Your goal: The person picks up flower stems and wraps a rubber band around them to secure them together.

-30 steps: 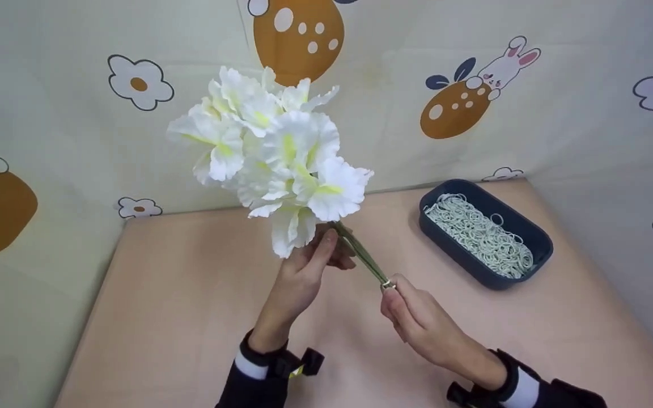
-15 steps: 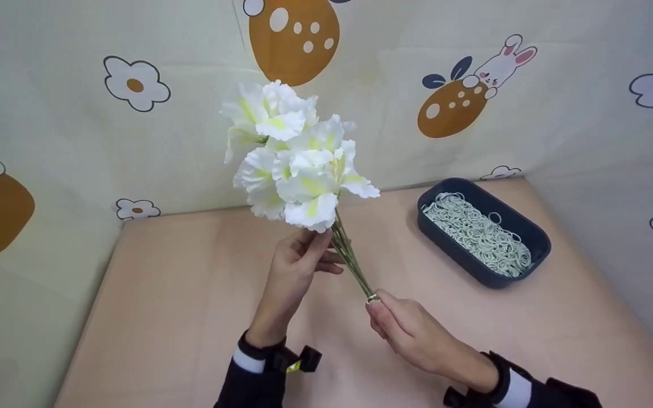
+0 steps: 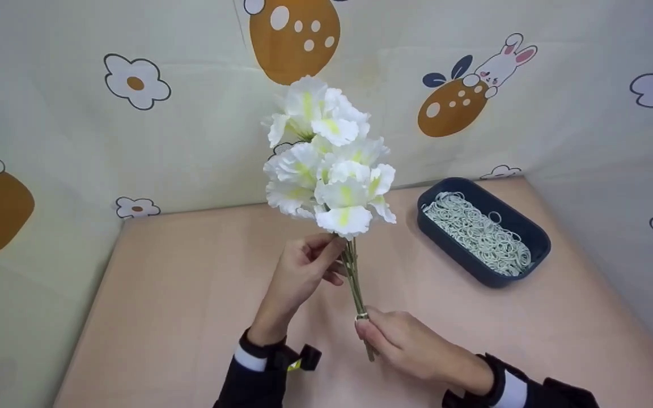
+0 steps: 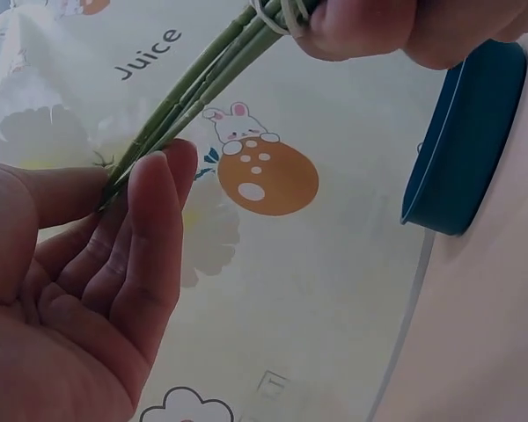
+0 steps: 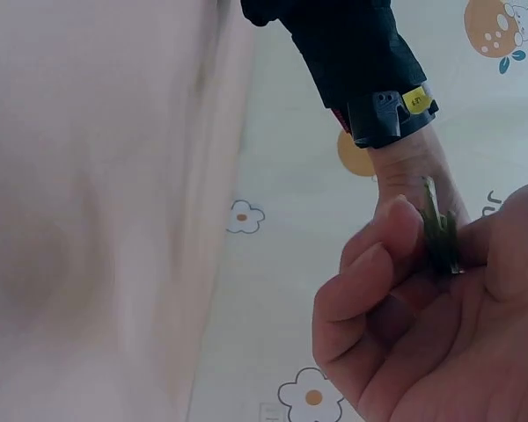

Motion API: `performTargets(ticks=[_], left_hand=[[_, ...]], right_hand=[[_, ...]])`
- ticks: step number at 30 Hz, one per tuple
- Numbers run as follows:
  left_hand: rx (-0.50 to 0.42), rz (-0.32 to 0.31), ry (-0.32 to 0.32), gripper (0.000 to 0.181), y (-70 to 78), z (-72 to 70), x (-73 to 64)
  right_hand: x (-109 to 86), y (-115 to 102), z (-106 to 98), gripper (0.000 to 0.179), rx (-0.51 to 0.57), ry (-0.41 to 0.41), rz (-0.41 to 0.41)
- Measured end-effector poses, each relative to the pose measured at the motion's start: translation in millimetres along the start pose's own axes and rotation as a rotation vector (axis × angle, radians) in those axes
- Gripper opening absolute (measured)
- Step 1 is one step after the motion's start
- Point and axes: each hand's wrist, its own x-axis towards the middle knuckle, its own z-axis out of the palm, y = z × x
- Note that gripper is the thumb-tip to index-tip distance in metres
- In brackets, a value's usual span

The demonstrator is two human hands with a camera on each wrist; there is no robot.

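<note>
A bunch of white artificial flowers (image 3: 346, 195) with yellow centres stands nearly upright above the table in the head view. Its green stems (image 4: 189, 92) are bound near the lower end by a pale rubber band (image 3: 361, 316). My right hand (image 3: 408, 345) pinches the stems at the band, and their cut ends (image 5: 440, 229) show between thumb and fingers in the right wrist view. Just beneath the blossoms, my left hand (image 3: 306, 266) pinches the stems between thumb and fingers. The blossoms partly hide its fingertips.
A dark blue tray (image 3: 425, 218) filled with pale rubber bands (image 3: 482, 238) stands at the back right of the pinkish table (image 3: 179, 306). Behind the table hangs a cloth (image 3: 202, 113) printed with rabbits and flowers.
The bunch has swung from leaning left to nearly upright, its blossoms moving right. My right hand has come down and left with the stem ends, while the left hand keeps close to its place.
</note>
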Motion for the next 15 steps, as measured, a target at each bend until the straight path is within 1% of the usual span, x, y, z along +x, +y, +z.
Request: performTargets(ticks=[4, 9, 13, 15], left_hand=[[0.056, -0.031, -0.047, 0.023, -3.2, 1.6, 0.9], [0.13, -0.109, -0.097, 0.026, -10.0, 6.2, 2.7], [0.18, -0.14, -0.129, 0.025, -15.6, 10.1, 3.0], [0.198, -0.151, -0.138, 0.025, -18.3, 11.4, 2.8]], right_hand=[[-0.5, 1, 1, 0.022, -0.049, -0.074, 0.015], [0.5, 2, 4, 0.026, -0.136, -0.135, 0.009], [0.5, 4, 7, 0.03, -0.162, -0.17, 0.012], [-0.1, 5, 8, 0.032, -0.159, -0.19, 0.028]])
